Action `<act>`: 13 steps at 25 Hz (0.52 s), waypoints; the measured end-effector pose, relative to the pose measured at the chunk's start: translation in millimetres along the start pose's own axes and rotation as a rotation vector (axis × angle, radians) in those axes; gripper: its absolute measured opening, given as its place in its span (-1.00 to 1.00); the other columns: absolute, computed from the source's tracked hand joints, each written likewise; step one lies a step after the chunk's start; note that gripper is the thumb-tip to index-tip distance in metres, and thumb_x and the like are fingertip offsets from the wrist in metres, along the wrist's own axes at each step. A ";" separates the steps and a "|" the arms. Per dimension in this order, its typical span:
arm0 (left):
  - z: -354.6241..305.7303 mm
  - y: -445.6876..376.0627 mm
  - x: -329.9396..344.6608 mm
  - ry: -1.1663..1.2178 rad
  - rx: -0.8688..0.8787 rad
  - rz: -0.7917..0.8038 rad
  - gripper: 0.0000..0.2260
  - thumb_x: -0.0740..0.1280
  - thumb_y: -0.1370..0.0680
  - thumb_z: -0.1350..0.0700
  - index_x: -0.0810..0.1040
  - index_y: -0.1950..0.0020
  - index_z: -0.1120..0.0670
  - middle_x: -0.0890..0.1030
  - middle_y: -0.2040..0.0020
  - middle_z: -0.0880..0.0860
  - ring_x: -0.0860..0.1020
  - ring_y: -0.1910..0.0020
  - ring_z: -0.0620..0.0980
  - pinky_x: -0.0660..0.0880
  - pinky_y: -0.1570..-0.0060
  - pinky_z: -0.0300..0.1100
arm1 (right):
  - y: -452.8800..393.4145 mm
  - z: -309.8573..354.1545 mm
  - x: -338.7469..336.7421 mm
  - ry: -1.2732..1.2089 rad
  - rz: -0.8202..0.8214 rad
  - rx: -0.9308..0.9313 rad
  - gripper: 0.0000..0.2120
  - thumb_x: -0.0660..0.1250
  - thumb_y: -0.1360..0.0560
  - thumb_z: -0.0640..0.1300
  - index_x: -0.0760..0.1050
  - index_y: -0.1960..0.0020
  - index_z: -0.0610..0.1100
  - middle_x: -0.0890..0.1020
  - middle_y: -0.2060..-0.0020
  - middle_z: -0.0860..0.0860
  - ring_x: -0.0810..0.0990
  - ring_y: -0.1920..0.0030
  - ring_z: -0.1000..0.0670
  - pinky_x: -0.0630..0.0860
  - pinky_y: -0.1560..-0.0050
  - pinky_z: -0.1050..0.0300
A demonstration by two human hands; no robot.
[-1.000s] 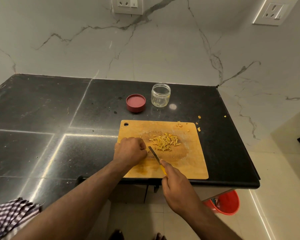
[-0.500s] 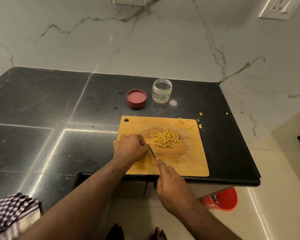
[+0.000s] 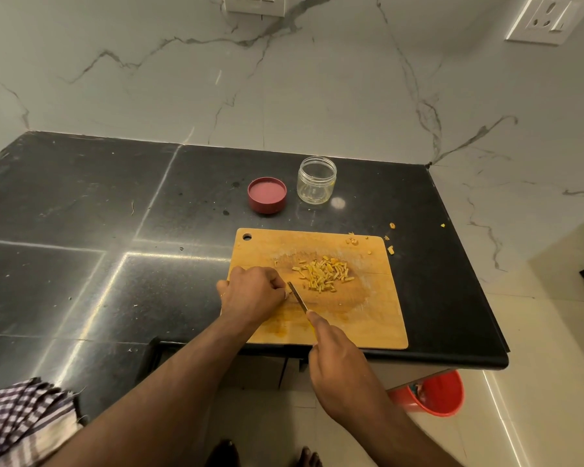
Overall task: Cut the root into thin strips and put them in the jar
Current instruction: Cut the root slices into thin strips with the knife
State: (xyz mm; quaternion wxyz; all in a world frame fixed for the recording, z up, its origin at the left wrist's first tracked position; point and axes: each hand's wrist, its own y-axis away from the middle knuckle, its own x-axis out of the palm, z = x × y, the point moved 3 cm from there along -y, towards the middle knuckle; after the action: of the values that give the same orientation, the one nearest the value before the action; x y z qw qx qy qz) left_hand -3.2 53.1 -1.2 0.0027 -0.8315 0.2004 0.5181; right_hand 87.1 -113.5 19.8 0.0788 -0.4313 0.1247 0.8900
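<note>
Your left hand [image 3: 252,293] pins the hidden last bit of root, your right hand [image 3: 338,362] grips the yellow-handled knife [image 3: 297,297] – the pile of yellow strips [image 3: 324,275] on the wooden cutting board [image 3: 368,318] is cut, while the open glass jar [image 3: 316,180] far behind looks nearly empty.

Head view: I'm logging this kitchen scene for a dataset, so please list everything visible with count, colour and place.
Cutting board: one, wooden, near counter edge.
Cut strips: one pile, yellow, board centre.
Scraps: several, yellow, board's far right corner and the counter beside it.
Jar: one, clear, open, behind the board; looks nearly empty.
Lid: one, red, left of the jar.
Counter: one, black.
Wall sockets: two, white, marble wall.
Bucket: one, red, on the floor.
Checked cloth: one, purple-white, bottom left.
Knife: one, metal blade, on the board.
Left hand: curled over a root piece, which is mostly hidden.
Right hand: grips the knife.
</note>
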 end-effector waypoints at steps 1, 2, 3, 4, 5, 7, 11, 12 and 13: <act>0.3 0.3 -0.1 0.001 -0.002 0.000 -0.91 0.38 -0.55 -0.13 0.66 0.04 -0.18 0.57 0.07 -0.24 0.38 -0.24 -0.01 0.29 -0.18 0.08 | -2.0 0.4 0.8 0.008 0.000 -0.002 -0.50 0.04 -0.67 -0.09 0.03 -0.58 0.04 0.40 -0.35 0.04 0.45 -0.22 0.06 0.44 -0.20 0.17; 0.7 0.7 -0.2 0.005 -0.005 -0.002 -0.91 0.38 -0.54 -0.13 0.66 0.05 -0.18 0.57 0.08 -0.24 0.39 -0.24 -0.01 0.29 -0.18 0.08 | -3.7 0.7 1.3 0.017 -0.001 0.000 -0.50 0.03 -0.67 -0.09 0.03 -0.58 0.04 0.41 -0.34 0.03 0.46 -0.21 0.06 0.44 -0.18 0.17; 1.0 1.0 -0.4 0.008 -0.007 -0.003 -0.91 0.39 -0.54 -0.14 0.66 0.05 -0.19 0.57 0.08 -0.24 0.38 -0.25 -0.01 0.30 -0.19 0.08 | -5.0 0.8 1.7 0.025 0.001 0.003 -0.50 0.03 -0.67 -0.10 0.03 -0.58 0.04 0.41 -0.33 0.03 0.47 -0.19 0.05 0.45 -0.16 0.17; 1.3 0.9 -0.3 0.011 -0.007 0.000 -0.91 0.39 -0.54 -0.14 0.66 0.04 -0.18 0.56 0.07 -0.24 0.38 -0.25 -0.01 0.29 -0.20 0.08 | -5.8 0.2 1.7 0.033 0.002 0.007 -0.50 0.03 -0.67 -0.10 0.03 -0.58 0.04 0.42 -0.32 0.02 0.47 -0.17 0.05 0.46 -0.15 0.16; 1.1 0.8 -0.2 0.011 -0.006 0.002 -0.91 0.39 -0.54 -0.14 0.66 0.04 -0.18 0.55 0.07 -0.25 0.37 -0.25 -0.01 0.29 -0.20 0.09 | -6.1 -0.9 1.3 0.039 -0.001 0.013 -0.50 0.03 -0.67 -0.10 0.03 -0.58 0.04 0.42 -0.32 0.02 0.48 -0.17 0.05 0.47 -0.14 0.16; 0.8 0.9 -0.2 0.008 -0.007 0.003 -0.90 0.39 -0.54 -0.15 0.65 0.04 -0.18 0.55 0.07 -0.25 0.37 -0.25 -0.02 0.29 -0.20 0.09 | -4.9 -5.0 -0.3 0.041 -0.014 0.031 -0.50 0.03 -0.67 -0.10 0.03 -0.58 0.04 0.41 -0.33 0.03 0.47 -0.19 0.06 0.47 -0.15 0.18; 0.6 0.3 0.1 -0.001 -0.009 0.006 -0.89 0.39 -0.54 -0.16 0.66 0.01 -0.18 0.59 0.02 -0.23 0.37 -0.25 -0.02 0.28 -0.19 0.08 | -0.3 -6.0 -3.8 0.003 -0.021 0.013 -0.50 0.04 -0.67 -0.09 0.04 -0.58 0.06 0.40 -0.36 0.06 0.45 -0.20 0.11 0.44 -0.17 0.25; 0.3 0.2 0.3 -0.004 -0.010 0.009 -0.89 0.39 -0.55 -0.15 0.66 0.01 -0.17 0.59 0.01 -0.22 0.37 -0.25 -0.02 0.27 -0.18 0.08 | -0.2 -4.8 -4.0 0.000 -0.015 0.005 -0.51 0.05 -0.67 -0.09 0.05 -0.58 0.05 0.39 -0.36 0.06 0.45 -0.20 0.11 0.43 -0.17 0.26; 0.4 0.1 0.3 -0.008 -0.012 0.010 -0.89 0.38 -0.55 -0.15 0.66 0.01 -0.17 0.59 0.01 -0.22 0.37 -0.25 -0.02 0.27 -0.18 0.08 | -0.8 -3.4 -3.9 -0.002 -0.011 0.001 -0.51 0.05 -0.67 -0.09 0.05 -0.58 0.05 0.39 -0.36 0.07 0.44 -0.21 0.12 0.42 -0.17 0.27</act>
State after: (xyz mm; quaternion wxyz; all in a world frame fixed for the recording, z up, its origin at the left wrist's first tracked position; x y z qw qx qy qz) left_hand -3.5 53.0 -1.6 -0.0040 -0.8285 0.2016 0.5224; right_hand 92.2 -113.8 20.7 0.0839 -0.4310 0.1225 0.8900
